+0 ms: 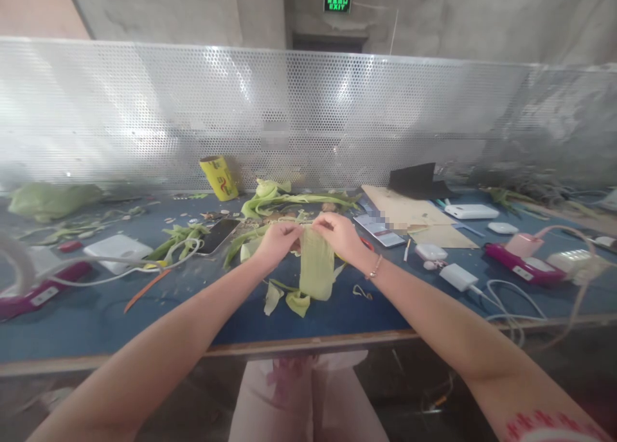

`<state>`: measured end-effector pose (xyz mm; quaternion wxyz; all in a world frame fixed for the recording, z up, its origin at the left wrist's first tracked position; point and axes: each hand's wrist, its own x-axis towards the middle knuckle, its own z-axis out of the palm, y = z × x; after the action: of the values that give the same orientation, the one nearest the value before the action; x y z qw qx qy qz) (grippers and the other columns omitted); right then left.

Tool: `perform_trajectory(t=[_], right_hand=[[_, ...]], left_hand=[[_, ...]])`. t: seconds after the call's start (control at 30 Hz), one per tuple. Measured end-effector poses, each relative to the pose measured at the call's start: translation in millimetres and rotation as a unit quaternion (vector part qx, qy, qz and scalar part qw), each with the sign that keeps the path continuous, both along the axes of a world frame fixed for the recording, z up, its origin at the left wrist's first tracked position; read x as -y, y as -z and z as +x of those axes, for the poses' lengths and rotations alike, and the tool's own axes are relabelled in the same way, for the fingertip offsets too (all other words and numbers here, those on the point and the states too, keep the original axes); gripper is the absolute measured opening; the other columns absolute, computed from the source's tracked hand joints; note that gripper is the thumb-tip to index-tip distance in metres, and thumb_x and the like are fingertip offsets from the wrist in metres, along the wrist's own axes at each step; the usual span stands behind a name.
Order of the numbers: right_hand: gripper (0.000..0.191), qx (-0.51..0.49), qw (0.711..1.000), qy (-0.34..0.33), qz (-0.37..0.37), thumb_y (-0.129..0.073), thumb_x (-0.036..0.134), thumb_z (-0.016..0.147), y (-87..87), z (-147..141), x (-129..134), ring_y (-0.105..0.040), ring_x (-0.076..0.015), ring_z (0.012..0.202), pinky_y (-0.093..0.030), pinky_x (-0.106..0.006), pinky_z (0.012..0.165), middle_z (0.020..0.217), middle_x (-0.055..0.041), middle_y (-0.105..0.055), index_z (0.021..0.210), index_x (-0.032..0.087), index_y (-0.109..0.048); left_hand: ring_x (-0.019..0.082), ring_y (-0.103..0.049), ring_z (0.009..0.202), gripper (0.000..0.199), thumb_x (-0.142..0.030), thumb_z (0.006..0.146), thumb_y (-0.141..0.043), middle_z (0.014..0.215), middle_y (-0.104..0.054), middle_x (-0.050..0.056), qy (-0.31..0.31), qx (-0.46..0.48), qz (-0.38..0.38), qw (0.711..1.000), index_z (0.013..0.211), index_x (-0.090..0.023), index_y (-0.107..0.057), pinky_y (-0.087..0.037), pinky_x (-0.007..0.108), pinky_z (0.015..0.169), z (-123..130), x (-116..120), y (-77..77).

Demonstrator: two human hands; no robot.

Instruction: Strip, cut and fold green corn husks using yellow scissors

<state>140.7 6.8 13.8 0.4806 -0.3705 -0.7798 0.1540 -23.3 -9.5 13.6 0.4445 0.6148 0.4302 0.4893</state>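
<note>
A wide, pale green corn husk hangs down over the front of the table. My right hand pinches its upper edge. At the husk's upper left corner, the fingers of my left hand are also pinched together on it; the exact contact is hard to see. Below lie small torn husk pieces on the blue tabletop. Behind my hands rests a heap of green husks and leaves, partly hidden by them.
A yellow tape roll leans near the perforated metal screen. Phones, a cardboard sheet, a white charger with cables, and purple power strips lie around. The table's front edge runs beneath my forearms.
</note>
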Motion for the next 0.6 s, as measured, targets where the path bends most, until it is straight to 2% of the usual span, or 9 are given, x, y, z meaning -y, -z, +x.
perform_trajectory(t=[0.17, 0.43, 0.6], right_hand=[[0.008, 0.06, 0.997, -0.025, 0.048, -0.053, 0.018, 0.082, 1.8, 0, 1, -0.056, -0.0137, 0.073, -0.042, -0.026, 0.069, 0.079, -0.003, -0.062, 0.078, 0.017, -0.06], [0.009, 0.088, 0.992, -0.038, 0.081, -0.05, 0.014, 0.083, 0.9, -3, 10, -0.054, -0.0135, 0.075, -0.041, -0.025, 0.071, 0.079, -0.0029, -0.058, 0.077, 0.017, -0.056], [0.012, 0.126, 0.986, -0.041, 0.104, -0.047, 0.014, 0.085, 1.9, -2, 11, -0.053, -0.0144, 0.077, -0.042, -0.026, 0.072, 0.079, -0.0037, -0.056, 0.078, 0.017, -0.055]], left_hand=[[0.01, -0.054, 0.05, 0.026, -0.04, 0.067, -0.066, 0.055, -0.057, -0.001, 0.013, -0.023, 0.016, 1.0, 0.064, -0.015, -0.059, -0.048, 0.025, 0.052, -2, 0, 2.4], [0.011, -0.053, 0.052, 0.017, -0.033, 0.071, -0.057, 0.057, -0.053, -0.002, -0.015, -0.052, 0.037, 0.998, 0.066, -0.016, -0.06, -0.045, 0.024, 0.05, 0, -1, 4.7], [0.01, -0.052, 0.05, 0.017, -0.029, 0.074, -0.052, 0.051, -0.051, -0.003, -0.029, -0.129, 0.081, 0.988, 0.064, -0.017, -0.058, -0.042, 0.022, 0.052, -2, 0, 2.9]])
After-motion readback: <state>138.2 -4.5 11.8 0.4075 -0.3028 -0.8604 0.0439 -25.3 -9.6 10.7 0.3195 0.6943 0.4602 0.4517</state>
